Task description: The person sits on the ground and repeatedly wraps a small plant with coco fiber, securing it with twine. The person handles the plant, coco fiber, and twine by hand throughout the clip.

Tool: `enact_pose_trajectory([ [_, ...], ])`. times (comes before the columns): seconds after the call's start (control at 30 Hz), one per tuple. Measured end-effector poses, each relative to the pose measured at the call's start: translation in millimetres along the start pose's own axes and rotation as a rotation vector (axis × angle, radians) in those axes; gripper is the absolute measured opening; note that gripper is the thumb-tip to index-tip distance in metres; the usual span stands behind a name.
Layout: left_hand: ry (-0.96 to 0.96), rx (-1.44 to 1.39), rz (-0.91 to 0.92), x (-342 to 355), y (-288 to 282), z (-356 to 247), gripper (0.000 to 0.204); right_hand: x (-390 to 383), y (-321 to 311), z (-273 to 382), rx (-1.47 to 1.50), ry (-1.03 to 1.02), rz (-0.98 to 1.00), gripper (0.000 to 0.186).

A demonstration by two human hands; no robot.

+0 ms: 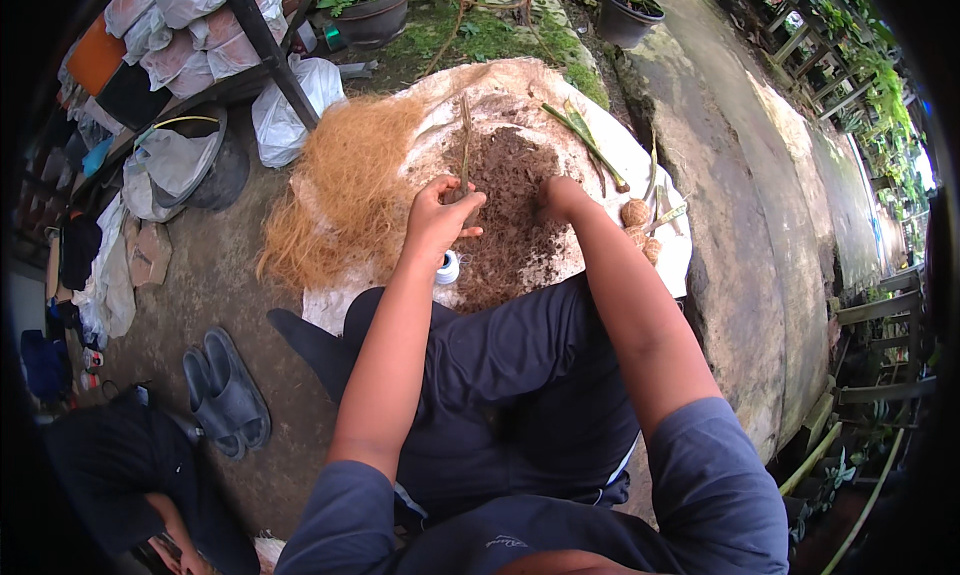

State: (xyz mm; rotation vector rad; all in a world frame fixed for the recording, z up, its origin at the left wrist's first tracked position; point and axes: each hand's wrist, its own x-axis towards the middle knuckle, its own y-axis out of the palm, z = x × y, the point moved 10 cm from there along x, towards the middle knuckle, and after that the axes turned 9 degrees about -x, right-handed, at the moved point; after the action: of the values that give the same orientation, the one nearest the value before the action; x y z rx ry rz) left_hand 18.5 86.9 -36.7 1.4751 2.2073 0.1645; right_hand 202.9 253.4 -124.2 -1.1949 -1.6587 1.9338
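My left hand (440, 215) is closed around the lower end of a thin plant cutting (466, 140), whose stem stands upright above the fingers. Beside it lies a heap of dark brown soil (515, 170), spread on a whitish sack (500, 80). At the heap's right side my right hand (562, 199) reaches down into the soil, its fingers hidden from sight. A spool of white string (447, 268) sits just below my left hand, close to my leg. Loose tan coconut fibre (345, 170) is piled to the left.
Green leaf cuttings (590, 140) and several brown fibre-wrapped balls (636, 213) lie at the sack's right. Potted plants (630, 17) stand beyond. Grey slippers (228, 395) rest on the ground at left, near another person (140, 475). A rack with plastic-wrapped bundles (185, 35) is far left.
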Motion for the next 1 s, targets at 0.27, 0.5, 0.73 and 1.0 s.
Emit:
enact_pose_trajectory([
  [0.27,-0.053,-0.119,-0.057,0,-5,0,0.018,-46,-52,-62,0.923,0.311,-0.262,0.02],
  [0.5,-0.046,-0.092,-0.037,-3,-1,-4,0.019,-66,-80,-58,1.682,0.208,-0.429,0.011],
  [0.73,0.017,-0.22,-0.009,-5,-1,-16,0.024,-70,-124,-21,1.955,0.084,-0.562,0.021],
  [1.0,0.032,-0.289,-0.008,-3,-2,-10,0.016,-66,-97,-3,2.009,0.215,-0.469,0.022],
])
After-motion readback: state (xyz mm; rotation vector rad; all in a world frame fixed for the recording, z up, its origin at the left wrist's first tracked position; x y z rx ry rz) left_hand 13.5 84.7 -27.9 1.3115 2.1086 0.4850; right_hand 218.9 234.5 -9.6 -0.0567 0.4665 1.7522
